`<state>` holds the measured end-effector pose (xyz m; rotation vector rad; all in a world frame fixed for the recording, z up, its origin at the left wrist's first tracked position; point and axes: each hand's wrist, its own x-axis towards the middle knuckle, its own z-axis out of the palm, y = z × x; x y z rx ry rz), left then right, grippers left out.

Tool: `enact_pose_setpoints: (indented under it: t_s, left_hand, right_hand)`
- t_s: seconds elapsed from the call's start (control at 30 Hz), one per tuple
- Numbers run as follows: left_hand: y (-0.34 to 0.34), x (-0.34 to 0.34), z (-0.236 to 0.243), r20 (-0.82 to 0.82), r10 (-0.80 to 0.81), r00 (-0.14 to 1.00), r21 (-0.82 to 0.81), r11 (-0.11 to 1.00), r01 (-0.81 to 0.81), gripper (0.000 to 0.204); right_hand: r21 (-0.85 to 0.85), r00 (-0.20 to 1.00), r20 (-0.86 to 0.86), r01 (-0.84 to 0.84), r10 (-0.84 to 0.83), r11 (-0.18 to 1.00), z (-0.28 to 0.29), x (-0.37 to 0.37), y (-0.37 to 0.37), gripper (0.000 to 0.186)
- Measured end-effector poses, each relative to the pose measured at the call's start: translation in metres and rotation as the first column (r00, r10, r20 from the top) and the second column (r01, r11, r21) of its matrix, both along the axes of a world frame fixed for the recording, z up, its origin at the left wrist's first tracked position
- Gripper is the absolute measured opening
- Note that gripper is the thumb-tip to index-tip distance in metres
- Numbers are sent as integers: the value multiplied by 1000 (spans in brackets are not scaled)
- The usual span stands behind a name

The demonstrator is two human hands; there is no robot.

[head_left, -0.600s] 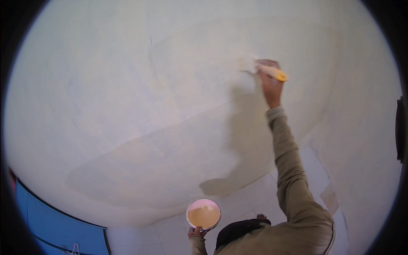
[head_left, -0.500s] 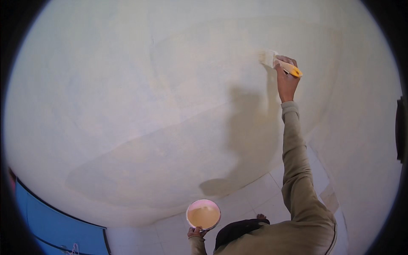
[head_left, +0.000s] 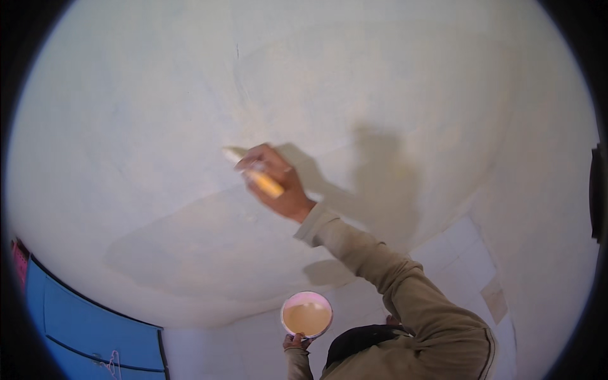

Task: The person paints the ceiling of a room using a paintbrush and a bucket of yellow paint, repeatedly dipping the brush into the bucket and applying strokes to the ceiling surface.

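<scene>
Brush [head_left: 267, 183] at wall [head_left: 158, 126], contact blurred | right hand [head_left: 289, 188] fingers [head_left: 258, 152] curled round it; left hand [head_left: 295, 342] closed on tub [head_left: 307, 296] edge, paint [head_left: 307, 318] inside | likely mid-coating; next stroke calls for even pressure, tub level

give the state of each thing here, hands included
right hand, closed around the brush
brush, held, motion-blurred, wall contact unclear
left hand, gripping the bucket at its rim
bucket, uncovered
paint, tan, partly filling the bucket
wall, unevenly toned
blue cabinet, apparently shut
</scene>
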<state>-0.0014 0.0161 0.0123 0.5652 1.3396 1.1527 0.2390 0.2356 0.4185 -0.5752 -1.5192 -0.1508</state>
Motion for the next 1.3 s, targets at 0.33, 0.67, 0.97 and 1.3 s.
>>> enact_pose_setpoints:
  t_s: [0.33,0.67,0.97,1.3]
  left_hand:
    - [-9,-7,4,93,109,990,-107,989,-99,32]
    - [-5,3,-13,11,75,997,-126,989,-73,32]
    - [-14,-33,-80,-199,-93,976,162,979,126,31]
    - [-6,-53,-114,-399,-151,904,254,929,267,30]
  right_hand:
    - [49,787,-532,397,-312,917,21,203,-30,13]
    - [130,943,-116,325,-311,937,11,15,5,18]
    - [88,929,-335,-137,158,987,40,183,19,13]
    - [61,766,-443,544,-466,837,23,330,-28,15]
